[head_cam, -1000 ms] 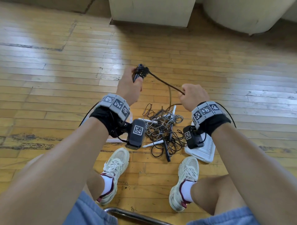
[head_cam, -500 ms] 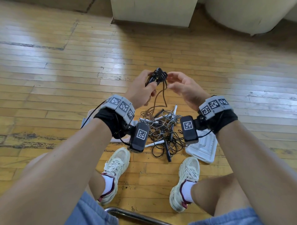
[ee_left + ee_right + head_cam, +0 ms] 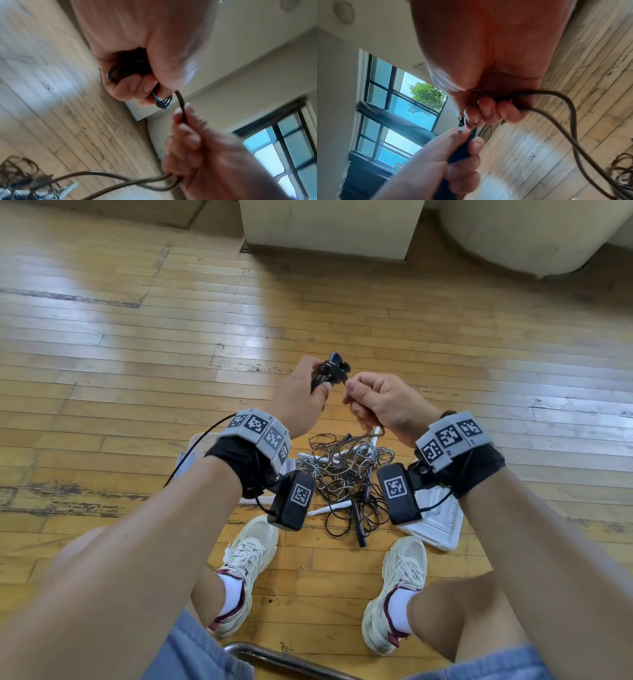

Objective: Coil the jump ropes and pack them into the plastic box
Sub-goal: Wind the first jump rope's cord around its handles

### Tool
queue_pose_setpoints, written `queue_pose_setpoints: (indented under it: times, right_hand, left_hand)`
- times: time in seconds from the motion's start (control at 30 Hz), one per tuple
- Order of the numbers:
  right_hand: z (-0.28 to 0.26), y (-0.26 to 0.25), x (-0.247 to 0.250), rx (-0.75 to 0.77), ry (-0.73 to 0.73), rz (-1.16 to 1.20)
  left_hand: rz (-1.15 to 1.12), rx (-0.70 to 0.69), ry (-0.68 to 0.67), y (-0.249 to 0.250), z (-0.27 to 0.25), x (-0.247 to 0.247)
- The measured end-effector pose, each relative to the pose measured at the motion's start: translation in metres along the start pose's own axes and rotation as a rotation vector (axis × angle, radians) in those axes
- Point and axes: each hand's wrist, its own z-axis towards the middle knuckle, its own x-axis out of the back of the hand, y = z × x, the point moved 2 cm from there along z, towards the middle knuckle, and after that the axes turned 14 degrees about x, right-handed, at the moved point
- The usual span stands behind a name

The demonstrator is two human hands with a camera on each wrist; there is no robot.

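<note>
You are sitting over a wooden floor (image 3: 445, 344) with both hands raised in front of you, close together. Your left hand (image 3: 301, 395) is gripping the black handles (image 3: 330, 369) of a jump rope, fingers curled tight around them, with turns of dark cord wound round their top end. Your right hand (image 3: 383, 402) is closing in a fist just beside them, pinching the free run of that same cord (image 3: 181, 102) between thumb and fingers; from your fist the cord is hanging down in a loose loop toward the floor. Below your hands, between your two pale sneakers (image 3: 251, 563), a tangled pile of other jump ropes (image 3: 346, 474) is lying on the boards, dark and light cords mixed with white and black handles. The white plastic box (image 3: 438, 518) is sitting on the floor at the right edge of that pile, partly hidden by your right wrist camera. A second white piece (image 3: 191, 450) is showing behind your left wrist; what it is you cannot tell from here.
</note>
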Motion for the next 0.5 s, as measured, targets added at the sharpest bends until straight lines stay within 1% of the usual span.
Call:
queue_pose_setpoints:
  times: [0.13, 0.23, 0.4, 0.5]
  right_hand:
    - [-0.0050, 0.0053, 0.0001, -0.045, -0.038, -0.033]
    - [-0.0047, 0.0087, 0.0014, -0.069, -0.030, -0.050]
    - [-0.0039, 0.0101, -0.0023, -0.052, 0.011, 0.027]
    - [-0.0046, 0.0086, -0.0030, -0.035, 0.029, 0.057]
  left_hand:
    - [-0.373, 0.193, -0.130, 0.0030, 0.0001, 0.0041]
    - [-0.548, 0.253, -0.210, 0.0046, -0.0020, 0.0061]
    - [-0.653, 0.282, -0.333, 0.0036, -0.0015, 0.0083]
    - [-0.598, 0.273, -0.378, 0.0041, -0.0021, 0.0085]
